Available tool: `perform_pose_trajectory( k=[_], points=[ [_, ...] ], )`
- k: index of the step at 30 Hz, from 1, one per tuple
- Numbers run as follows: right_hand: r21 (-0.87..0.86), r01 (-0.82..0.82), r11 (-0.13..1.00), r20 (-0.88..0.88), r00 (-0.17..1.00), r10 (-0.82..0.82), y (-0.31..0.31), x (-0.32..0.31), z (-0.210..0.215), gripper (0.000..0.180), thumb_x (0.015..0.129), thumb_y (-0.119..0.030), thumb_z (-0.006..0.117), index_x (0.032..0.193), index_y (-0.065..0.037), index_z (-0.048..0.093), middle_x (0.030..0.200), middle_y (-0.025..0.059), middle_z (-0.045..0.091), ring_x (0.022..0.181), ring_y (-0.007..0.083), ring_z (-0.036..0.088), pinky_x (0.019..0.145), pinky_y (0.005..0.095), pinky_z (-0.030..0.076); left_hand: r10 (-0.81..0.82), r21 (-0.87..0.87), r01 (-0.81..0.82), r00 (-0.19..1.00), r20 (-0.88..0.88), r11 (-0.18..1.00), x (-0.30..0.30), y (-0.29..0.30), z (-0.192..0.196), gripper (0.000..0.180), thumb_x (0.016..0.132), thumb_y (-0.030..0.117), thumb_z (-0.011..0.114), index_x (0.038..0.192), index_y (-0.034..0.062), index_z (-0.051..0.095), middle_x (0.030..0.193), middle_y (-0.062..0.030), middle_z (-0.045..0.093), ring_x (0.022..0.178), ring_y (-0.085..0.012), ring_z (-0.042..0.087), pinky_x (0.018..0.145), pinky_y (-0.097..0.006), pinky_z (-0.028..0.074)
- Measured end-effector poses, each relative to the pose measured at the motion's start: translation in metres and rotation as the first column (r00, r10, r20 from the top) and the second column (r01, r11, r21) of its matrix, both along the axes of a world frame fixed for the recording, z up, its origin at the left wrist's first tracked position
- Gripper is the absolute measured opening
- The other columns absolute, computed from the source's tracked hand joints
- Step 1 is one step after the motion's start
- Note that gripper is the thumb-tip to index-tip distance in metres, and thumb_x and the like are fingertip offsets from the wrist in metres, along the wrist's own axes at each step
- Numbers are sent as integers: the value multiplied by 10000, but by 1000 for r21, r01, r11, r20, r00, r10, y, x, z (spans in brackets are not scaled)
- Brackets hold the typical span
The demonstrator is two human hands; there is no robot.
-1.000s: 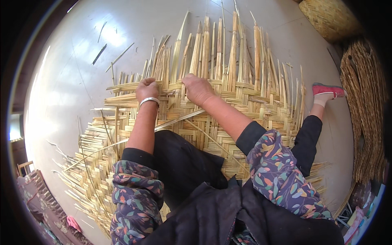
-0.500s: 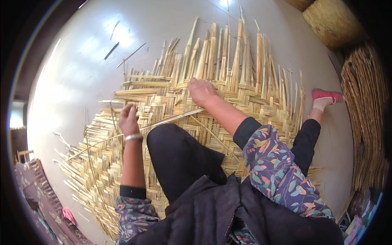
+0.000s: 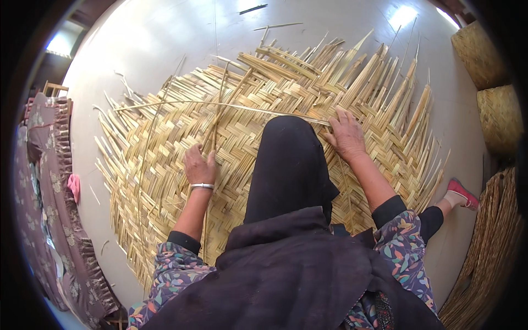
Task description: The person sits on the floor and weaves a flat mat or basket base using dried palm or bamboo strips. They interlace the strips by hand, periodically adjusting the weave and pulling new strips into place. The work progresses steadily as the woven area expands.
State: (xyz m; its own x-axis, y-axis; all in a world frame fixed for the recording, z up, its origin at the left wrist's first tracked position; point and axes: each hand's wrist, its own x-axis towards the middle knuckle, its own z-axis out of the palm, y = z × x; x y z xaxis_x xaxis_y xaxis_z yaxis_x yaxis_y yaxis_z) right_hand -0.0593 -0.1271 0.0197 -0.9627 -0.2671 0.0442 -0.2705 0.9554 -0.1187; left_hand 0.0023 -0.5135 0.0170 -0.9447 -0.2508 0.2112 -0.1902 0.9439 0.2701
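Note:
A large mat point(image 3: 286, 91) of flat, straw-coloured reed strips lies on the floor under my hands, its loose ends fanning out along the rim. My left hand point(image 3: 199, 165), a silver bangle at the wrist, is closed low over the mat around a thin upright reed strip point(image 3: 220, 91). One long reed strip point(image 3: 242, 106) crosses the mat from the left to my right hand point(image 3: 347, 135). The bent fingers of that hand are closed at the strip's right end, against the weave. My dark-clad knee point(image 3: 289, 159) covers the middle of the mat.
Two rolled woven mats point(image 3: 478, 55) stand at the far right, above a bundle of brown stalks point(image 3: 487, 242). A ruffled floral cloth point(image 3: 52, 192) hangs at the left, near a pink item point(image 3: 74, 187). Stray strips point(image 3: 278, 26) lie beyond the mat. My red shoe point(image 3: 463, 194) is at the right.
My view has turned, so the mat appears shifted and rotated. My right hand has moved from the upright strips at the far edge back to the long strip's end. My left hand has lowered onto the mat.

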Motion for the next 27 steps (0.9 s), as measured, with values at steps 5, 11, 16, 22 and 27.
perform_pose_trajectory(
  k=[5,11,16,22,27],
  points=[
    [-122,136,983,84,988,-127,10,-13,-12,188,835,-221,537,995,-123,549,1051,108,590,982,310,561,807,418,459,101,-84,-83,964,244,993,-9,-24,-5,227,770,244,647,947,120,578,948,-86,549,972,-289,500,843,-400,400],
    [-282,246,927,180,963,-201,-5,-14,17,133,862,-209,479,948,-119,525,941,131,616,884,327,591,738,443,476,70,241,-86,995,74,967,-4,-50,-11,241,856,260,566,943,46,637,794,-143,641,721,-299,616,653,-359,476],
    [-204,340,918,226,929,-293,4,-13,5,144,862,-189,455,976,-132,521,904,128,630,843,341,604,718,457,478,0,6,1,997,-73,1000,27,-116,-12,250,909,243,464,954,62,631,883,-180,634,811,-355,604,707,-416,474],
    [-203,232,951,227,956,-184,11,3,-10,142,850,-170,464,956,-133,551,890,138,627,826,340,607,703,459,480,537,17,-539,835,-120,842,99,-245,4,252,906,182,417,831,-2,573,816,-203,604,753,-360,573,688,-426,445],
    [-181,82,980,134,989,-58,10,12,-3,137,843,-227,532,916,-124,583,920,103,621,885,307,587,744,426,474,374,-319,-414,909,-182,852,66,-254,67,261,908,147,421,1070,32,591,985,-179,634,934,-339,593,796,-379,469]
  ],
)
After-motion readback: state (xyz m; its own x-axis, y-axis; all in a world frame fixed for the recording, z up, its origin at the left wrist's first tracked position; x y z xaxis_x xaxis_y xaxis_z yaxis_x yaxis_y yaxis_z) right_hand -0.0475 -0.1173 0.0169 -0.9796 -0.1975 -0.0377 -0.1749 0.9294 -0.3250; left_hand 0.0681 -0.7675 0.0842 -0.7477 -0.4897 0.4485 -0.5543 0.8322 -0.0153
